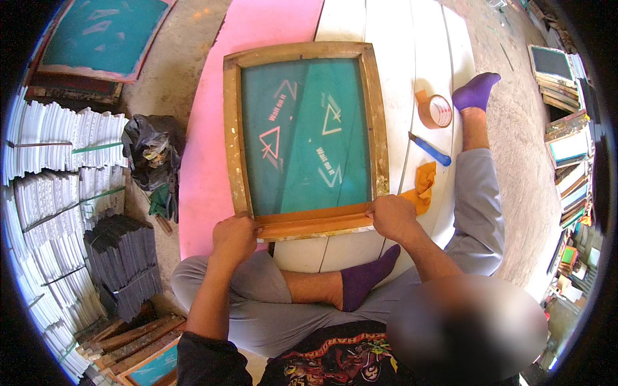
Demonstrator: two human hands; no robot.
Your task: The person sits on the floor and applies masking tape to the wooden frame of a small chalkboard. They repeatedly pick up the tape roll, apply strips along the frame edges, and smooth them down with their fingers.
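A wooden silk-screen printing frame [235,141] with a green mesh [302,135] lies in front of me. The mesh carries pale stencilled shapes and lettering. Along its near bar runs a strip of brown tape [315,222], stretched between my hands. My left hand [235,238] has its fingers closed at the strip's left end, by the near left corner. At the other end, by the near right corner, my right hand [393,217] is also closed on the strip. Both hands rest against the frame. The fingertips are partly hidden.
Right of the frame lie a roll of brown tape [434,112], a blue-handled cutter knife [431,150] and a crumpled orange piece [423,186]. My legs flank the white board [341,254]. Bundled white stacks [64,145] and a black bag [153,148] stand left; more frames [570,151] stand right.
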